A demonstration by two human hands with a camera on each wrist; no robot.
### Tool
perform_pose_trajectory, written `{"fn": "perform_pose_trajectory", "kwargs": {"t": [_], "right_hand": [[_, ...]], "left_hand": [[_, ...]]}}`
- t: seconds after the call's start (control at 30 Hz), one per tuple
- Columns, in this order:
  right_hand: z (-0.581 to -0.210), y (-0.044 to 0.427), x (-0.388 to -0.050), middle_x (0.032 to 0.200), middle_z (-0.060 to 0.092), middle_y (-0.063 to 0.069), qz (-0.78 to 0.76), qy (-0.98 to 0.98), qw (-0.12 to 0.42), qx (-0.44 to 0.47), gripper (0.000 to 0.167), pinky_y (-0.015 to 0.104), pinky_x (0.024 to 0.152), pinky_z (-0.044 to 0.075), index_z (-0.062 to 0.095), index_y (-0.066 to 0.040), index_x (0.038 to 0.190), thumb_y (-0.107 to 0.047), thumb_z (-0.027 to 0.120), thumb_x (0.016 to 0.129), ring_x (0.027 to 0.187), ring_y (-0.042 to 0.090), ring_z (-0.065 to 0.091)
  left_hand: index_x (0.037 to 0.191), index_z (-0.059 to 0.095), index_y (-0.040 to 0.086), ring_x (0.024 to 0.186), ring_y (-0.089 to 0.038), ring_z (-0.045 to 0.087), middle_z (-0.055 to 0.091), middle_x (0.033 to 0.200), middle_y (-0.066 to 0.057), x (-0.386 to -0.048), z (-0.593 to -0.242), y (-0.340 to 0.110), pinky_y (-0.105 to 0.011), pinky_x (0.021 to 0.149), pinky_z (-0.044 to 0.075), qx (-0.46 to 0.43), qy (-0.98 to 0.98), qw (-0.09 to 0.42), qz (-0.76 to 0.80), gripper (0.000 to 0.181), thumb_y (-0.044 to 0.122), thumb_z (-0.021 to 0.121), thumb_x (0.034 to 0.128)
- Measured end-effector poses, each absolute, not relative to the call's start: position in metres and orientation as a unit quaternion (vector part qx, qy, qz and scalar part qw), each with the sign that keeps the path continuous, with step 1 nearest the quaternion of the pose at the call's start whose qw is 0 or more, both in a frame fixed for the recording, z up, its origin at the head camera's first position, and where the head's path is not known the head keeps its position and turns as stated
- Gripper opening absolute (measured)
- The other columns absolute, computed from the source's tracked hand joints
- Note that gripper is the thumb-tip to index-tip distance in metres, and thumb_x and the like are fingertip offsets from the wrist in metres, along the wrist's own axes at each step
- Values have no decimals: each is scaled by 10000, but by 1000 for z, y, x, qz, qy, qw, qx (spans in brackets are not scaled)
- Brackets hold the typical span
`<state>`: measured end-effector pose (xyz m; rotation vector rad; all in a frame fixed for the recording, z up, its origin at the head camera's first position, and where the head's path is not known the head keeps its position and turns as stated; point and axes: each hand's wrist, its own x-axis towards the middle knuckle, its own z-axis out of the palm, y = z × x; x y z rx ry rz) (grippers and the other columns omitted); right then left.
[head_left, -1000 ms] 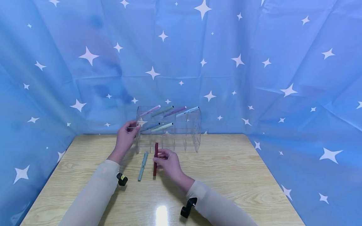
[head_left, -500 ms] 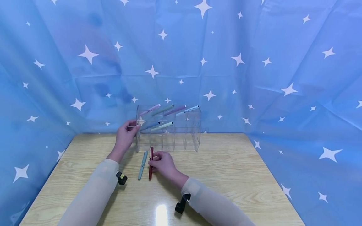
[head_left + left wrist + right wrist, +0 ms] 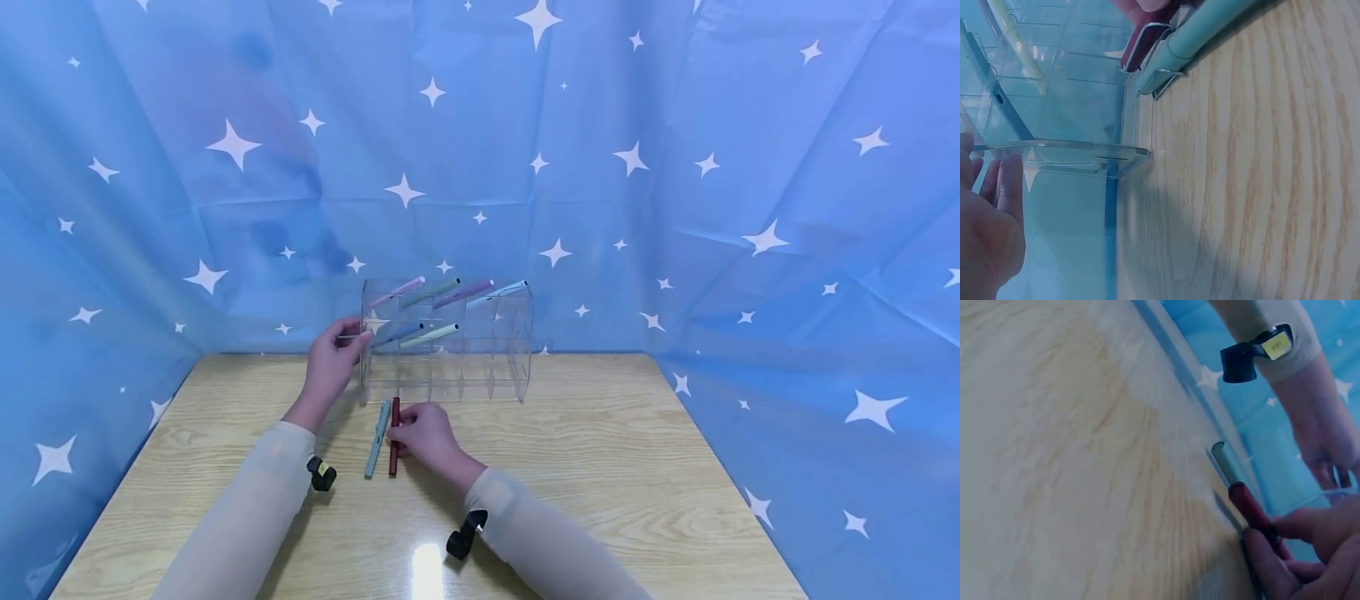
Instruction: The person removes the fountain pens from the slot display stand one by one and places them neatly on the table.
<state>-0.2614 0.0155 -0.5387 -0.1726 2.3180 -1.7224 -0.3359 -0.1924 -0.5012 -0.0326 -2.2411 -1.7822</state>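
Note:
In the head view my left hand grips the left end wall of a clear compartmented rack. My right hand pinches a dark red pen at its middle, in front of the rack. Just left of it, a teal pen lies on the table, nearly parallel. The left wrist view shows the clips of the red pen and the teal pen side by side. In the right wrist view, thumb and finger hold the red pen beside the teal one.
Several pens slant in the rack: pink, green, purple and light blue ones in the upper row, a blue and a pale green one lower down. A blue star-patterned curtain hangs behind the wooden table.
My right hand has moved left with the red pen, bringing it close beside the teal pen. The left hand has stayed on the rack's end.

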Motion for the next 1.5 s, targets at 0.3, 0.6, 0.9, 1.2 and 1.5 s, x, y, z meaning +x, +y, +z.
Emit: {"fn": "perform_pose_trajectory", "kwargs": {"t": [0.3,0.6,0.9,1.2,1.5], "right_hand": [[-536,14,-265,862,766,55,-561,817,122,-55,206,289,616,670,773,77,1124,17,852,944,660,180,775],[-537,16,-268,868,782,73,-551,821,133,-63,236,304,619,674,752,74,1145,-7,855,950,656,194,781],[-539,15,-270,809,769,67,-551,822,129,-56,241,296,572,658,743,71,1122,-9,875,936,592,182,750],[-539,17,-268,841,772,86,-578,803,139,-43,272,307,620,674,723,88,1171,-1,862,955,665,225,782],[-539,23,-269,883,791,106,-618,772,138,-52,350,331,671,686,714,118,1253,-32,848,967,724,207,775]], "left_hand": [[1525,628,65,1120,-242,655,687,1341,-167,-335,-503,-193,-190,834,620,-11,-776,140,-615,524,357,727,1102],[1514,637,67,1104,-241,654,694,1312,-163,-337,-505,-194,-199,828,625,-14,-774,142,-616,523,361,738,1094],[1506,641,52,1082,-214,658,696,1312,-166,-338,-506,-193,-205,833,631,-16,-773,148,-617,506,332,740,1096],[1519,624,50,1091,-273,664,696,1297,-162,-337,-505,-193,-218,830,636,-15,-775,142,-616,534,345,746,1090],[1516,627,47,1089,-253,659,695,1298,-164,-337,-505,-194,-231,841,639,-16,-775,143,-615,547,369,743,1089]]}}
